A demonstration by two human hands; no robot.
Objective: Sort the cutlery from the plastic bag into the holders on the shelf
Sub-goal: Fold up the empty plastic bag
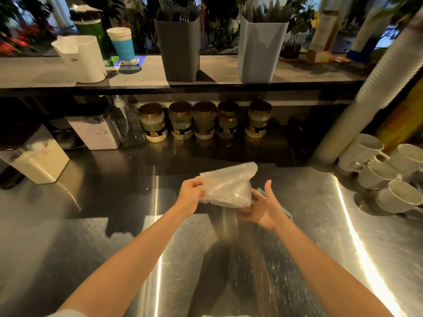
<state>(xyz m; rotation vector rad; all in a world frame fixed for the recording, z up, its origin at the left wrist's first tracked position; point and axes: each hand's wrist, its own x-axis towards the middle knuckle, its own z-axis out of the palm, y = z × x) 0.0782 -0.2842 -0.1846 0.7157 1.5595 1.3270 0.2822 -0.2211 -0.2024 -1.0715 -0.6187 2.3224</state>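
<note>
My left hand (191,195) pinches the left edge of the plastic bag (229,186) over the middle of the steel counter (91,225). My right hand (263,208) is spread, fingertips touching the bag's lower right. The dark holder (179,49) and the pale holder (261,49) stand near the front edge of the shelf (320,74), both with cutlery (177,10) in them.

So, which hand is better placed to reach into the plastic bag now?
Probably the right hand: it is open and empty, close beside the plastic bag. The left hand grips the bag's edge and would have to let go first. I cannot tell what the bag holds.
</note>
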